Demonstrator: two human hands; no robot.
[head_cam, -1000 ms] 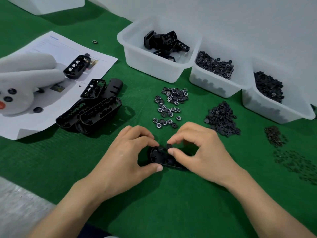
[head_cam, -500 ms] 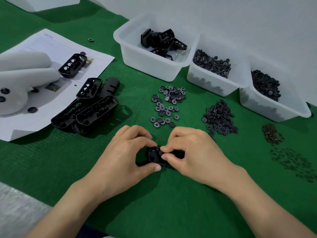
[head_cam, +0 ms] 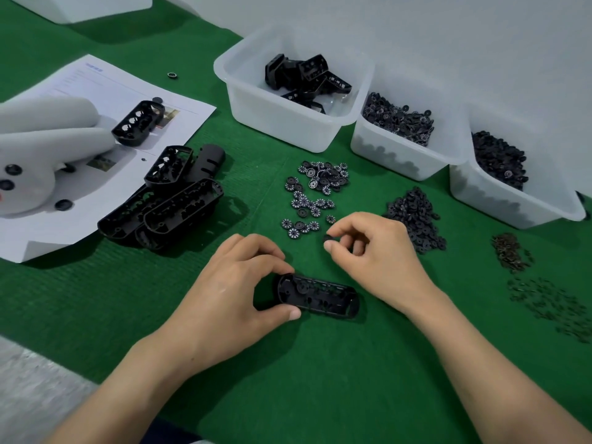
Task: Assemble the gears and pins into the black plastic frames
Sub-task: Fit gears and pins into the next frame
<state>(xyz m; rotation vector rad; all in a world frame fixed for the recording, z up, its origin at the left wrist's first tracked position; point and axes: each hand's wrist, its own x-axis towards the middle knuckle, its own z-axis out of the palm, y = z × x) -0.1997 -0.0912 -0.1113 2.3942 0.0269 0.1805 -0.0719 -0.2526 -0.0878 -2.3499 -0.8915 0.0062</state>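
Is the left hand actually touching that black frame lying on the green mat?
Touching. The head view shows the left hand gripping the left end of the black frame, with its thumb on the near edge and a fingertip on the far edge.

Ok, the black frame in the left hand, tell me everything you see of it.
The black frame is a long, round-ended shell, seemingly matte moulded plastic, lying flat on the green mat, open side up, lengthwise left to right. Ribs, posts and sockets show inside; a round piece seems seated near its left end, too dark to be sure. The left hand grips that end, thumb on the near edge. Its right end is free; the right hand, pinching a small black part, is apart from it.
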